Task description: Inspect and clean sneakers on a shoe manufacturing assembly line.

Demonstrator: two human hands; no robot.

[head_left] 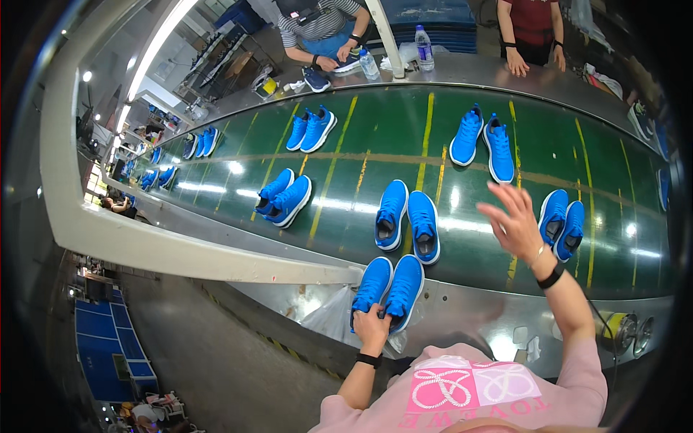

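Note:
A pair of blue sneakers [402, 289] with white soles is gripped at the heels by my left hand [372, 329], at the near edge of the belt. The fingers reach into the shoe openings. My right hand [514, 224] is raised over the green conveyor belt [346, 195], its fingers spread and nothing in it. Just right of that hand lies another sneaker pair [570, 229], and beyond its fingertips sits a further pair [498, 150]. Between my hands, a sneaker pair [424, 227] rests on the belt with toes pointing away.
More blue sneakers [289, 198] stand along the belt to the left. A white metal post [216, 256] slants in from the left. Across the belt, a person [325, 29] handles a dark shoe, and another person [530, 29] stands by the metal ledge with bottles [424, 50].

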